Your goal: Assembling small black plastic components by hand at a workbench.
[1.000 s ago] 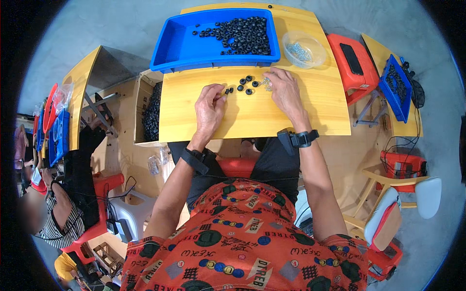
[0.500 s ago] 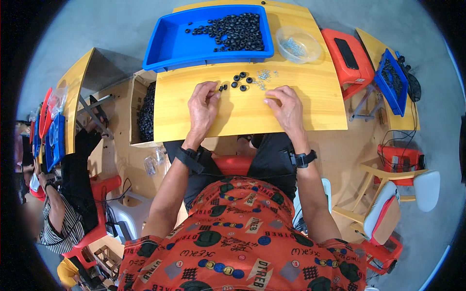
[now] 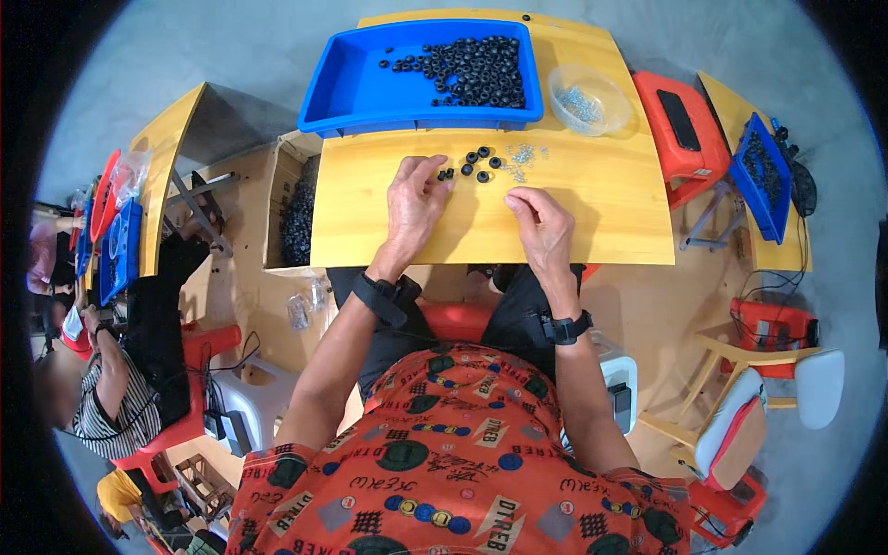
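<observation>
My left hand is at the left of a small group of black parts on the yellow table. Its thumb and forefinger close around a small black ring-like part. Just to the right lie several black rings, round with a hole. Beyond them is a scatter of small silvery metal pieces, too small to name for certain. My right hand is nearer to me than these pieces, its thumb and forefinger tips pressed together. Whatever is between those tips cannot be made out.
A blue tray of black rings stands at the table's far side, beside a clear bowl of silvery pieces. An open carton of dark parts is at the left. Red stools flank the table; another person sits at far left.
The whole view has shifted, so the table appears further right and lower. My right hand has drawn back slightly from the silvery pieces and its fingertips have come together. My left hand stays by the black part.
</observation>
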`<move>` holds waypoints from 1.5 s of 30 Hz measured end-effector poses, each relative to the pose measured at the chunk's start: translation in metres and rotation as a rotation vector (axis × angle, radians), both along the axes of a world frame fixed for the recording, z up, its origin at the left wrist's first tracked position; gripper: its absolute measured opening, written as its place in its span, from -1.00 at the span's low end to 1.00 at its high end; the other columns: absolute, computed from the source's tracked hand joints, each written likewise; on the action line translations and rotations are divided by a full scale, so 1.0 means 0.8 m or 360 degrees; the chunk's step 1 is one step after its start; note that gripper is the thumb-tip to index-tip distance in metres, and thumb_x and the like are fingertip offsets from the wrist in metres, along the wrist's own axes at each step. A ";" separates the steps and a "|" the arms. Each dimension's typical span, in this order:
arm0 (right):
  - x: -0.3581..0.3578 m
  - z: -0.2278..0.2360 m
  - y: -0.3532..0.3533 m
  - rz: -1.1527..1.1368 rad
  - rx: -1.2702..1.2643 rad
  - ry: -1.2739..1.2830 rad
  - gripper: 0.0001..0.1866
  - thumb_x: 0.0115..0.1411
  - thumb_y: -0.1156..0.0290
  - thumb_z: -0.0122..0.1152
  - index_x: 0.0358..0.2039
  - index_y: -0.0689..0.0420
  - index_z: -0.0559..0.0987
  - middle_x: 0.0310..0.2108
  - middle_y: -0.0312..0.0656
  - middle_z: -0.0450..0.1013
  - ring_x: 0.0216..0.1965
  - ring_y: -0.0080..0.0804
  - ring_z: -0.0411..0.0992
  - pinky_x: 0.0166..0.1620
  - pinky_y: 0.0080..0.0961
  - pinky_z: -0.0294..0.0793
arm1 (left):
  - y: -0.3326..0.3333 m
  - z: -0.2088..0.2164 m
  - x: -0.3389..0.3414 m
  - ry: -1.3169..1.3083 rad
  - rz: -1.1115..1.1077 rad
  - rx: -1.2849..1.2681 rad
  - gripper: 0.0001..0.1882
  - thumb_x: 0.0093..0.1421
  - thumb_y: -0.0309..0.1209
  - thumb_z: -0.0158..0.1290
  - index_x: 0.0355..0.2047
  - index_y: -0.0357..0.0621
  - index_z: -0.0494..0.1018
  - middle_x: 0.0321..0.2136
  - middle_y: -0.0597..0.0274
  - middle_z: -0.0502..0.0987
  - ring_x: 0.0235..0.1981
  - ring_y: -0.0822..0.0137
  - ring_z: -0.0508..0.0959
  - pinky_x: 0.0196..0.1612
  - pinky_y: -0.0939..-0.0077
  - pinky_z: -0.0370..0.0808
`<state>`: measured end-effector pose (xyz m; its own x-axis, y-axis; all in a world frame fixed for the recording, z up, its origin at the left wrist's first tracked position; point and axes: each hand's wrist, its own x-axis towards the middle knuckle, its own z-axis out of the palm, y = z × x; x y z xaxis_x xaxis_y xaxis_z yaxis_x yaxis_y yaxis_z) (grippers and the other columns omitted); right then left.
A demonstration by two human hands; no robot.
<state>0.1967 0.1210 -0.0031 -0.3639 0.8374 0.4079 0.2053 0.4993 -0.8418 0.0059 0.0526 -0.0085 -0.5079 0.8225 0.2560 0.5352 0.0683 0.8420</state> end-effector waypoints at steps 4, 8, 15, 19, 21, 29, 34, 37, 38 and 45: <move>-0.008 -0.008 -0.009 0.0013 -0.0112 0.0027 -0.88 0.19 0.52 0.25 -0.26 0.27 0.62 -0.45 -0.09 0.50 -0.46 -0.27 0.47 -0.35 -0.44 0.44 | 0.008 0.009 0.013 0.0478 -0.0053 0.0234 -0.62 0.02 -0.58 0.23 -0.09 -0.19 0.57 -0.20 0.05 0.49 -0.27 0.11 0.54 -0.18 0.28 0.54; -0.008 -0.017 -0.009 -0.0011 -0.0030 0.0086 -0.87 0.20 0.56 0.23 -0.24 0.28 0.61 -0.40 -0.08 0.51 -0.41 -0.32 0.49 -0.33 -0.44 0.45 | 0.014 0.012 0.024 0.0693 -0.0119 0.0102 -0.64 0.04 -0.55 0.21 -0.09 -0.16 0.57 -0.18 0.09 0.50 -0.19 0.08 0.51 -0.14 0.24 0.51; -0.009 -0.019 -0.013 -0.0056 -0.0167 0.0202 -0.86 0.17 0.61 0.23 -0.23 0.25 0.60 -0.36 -0.09 0.53 -0.37 -0.31 0.52 -0.26 -0.46 0.49 | 0.027 0.005 0.038 0.1160 -0.0258 0.0074 -0.70 0.02 -0.52 0.20 -0.18 -0.13 0.59 -0.19 0.17 0.51 -0.15 0.12 0.48 -0.12 0.27 0.44; -0.008 -0.015 -0.014 -0.0049 -0.0108 0.0123 -0.89 0.17 0.60 0.23 -0.26 0.25 0.60 -0.37 -0.10 0.54 -0.37 -0.32 0.52 -0.28 -0.48 0.49 | 0.029 -0.001 0.033 0.1206 -0.0195 0.0084 -0.73 0.00 -0.53 0.19 -0.23 -0.15 0.58 -0.22 0.18 0.52 -0.16 0.12 0.48 -0.13 0.25 0.45; -0.007 -0.017 -0.013 -0.0038 -0.0091 0.0116 -0.90 0.19 0.59 0.24 -0.27 0.24 0.61 -0.38 -0.13 0.55 -0.38 -0.35 0.52 -0.28 -0.50 0.49 | 0.025 -0.002 0.030 0.1159 -0.0216 0.0146 -0.72 0.00 -0.55 0.19 -0.21 -0.17 0.58 -0.23 0.17 0.54 -0.17 0.09 0.50 -0.14 0.27 0.46; -0.004 -0.018 -0.011 -0.0017 -0.0185 0.0207 -0.86 0.19 0.55 0.28 -0.22 0.25 0.63 -0.35 -0.16 0.58 -0.35 -0.46 0.52 -0.24 -0.54 0.49 | -0.013 -0.002 0.026 -0.1179 -0.0246 0.0247 -0.70 0.21 -0.67 0.12 -0.04 -0.23 0.56 -0.18 0.27 0.61 -0.13 0.48 0.56 -0.04 0.55 0.53; -0.019 -0.018 -0.014 0.0014 -0.0524 0.0518 -0.83 0.20 0.53 0.31 -0.19 0.27 0.63 -0.30 -0.23 0.60 -0.32 -0.58 0.51 -0.18 -0.62 0.50 | -0.024 -0.013 0.016 -0.1539 -0.0257 0.0340 -0.65 0.17 -0.70 0.14 -0.02 -0.25 0.55 -0.16 0.25 0.61 -0.13 0.44 0.56 0.02 0.56 0.50; -0.024 -0.009 -0.024 0.0142 -0.0562 0.0515 -0.85 0.21 0.54 0.31 -0.21 0.27 0.63 -0.30 -0.26 0.60 -0.31 -0.60 0.50 -0.19 -0.65 0.49 | -0.030 -0.020 0.012 -0.1562 -0.0246 0.0302 -0.62 0.17 -0.70 0.15 0.01 -0.25 0.53 -0.16 0.26 0.60 -0.13 0.43 0.56 0.04 0.57 0.49; -0.026 -0.007 -0.025 0.0140 -0.0562 0.0507 -0.85 0.21 0.54 0.31 -0.21 0.27 0.63 -0.30 -0.26 0.60 -0.31 -0.60 0.50 -0.19 -0.65 0.49 | -0.031 -0.020 0.011 -0.1565 -0.0240 0.0272 -0.61 0.16 -0.70 0.15 0.03 -0.24 0.53 -0.16 0.26 0.60 -0.12 0.43 0.56 0.04 0.57 0.49; -0.040 0.006 -0.030 0.0220 -0.0423 0.0422 -0.89 0.19 0.53 0.31 -0.25 0.21 0.66 -0.35 -0.27 0.58 -0.35 -0.58 0.49 -0.24 -0.63 0.46 | -0.038 -0.009 0.010 -0.1619 -0.0283 0.0293 -0.67 0.19 -0.68 0.14 -0.02 -0.25 0.54 -0.17 0.25 0.59 -0.11 0.40 0.56 0.02 0.55 0.50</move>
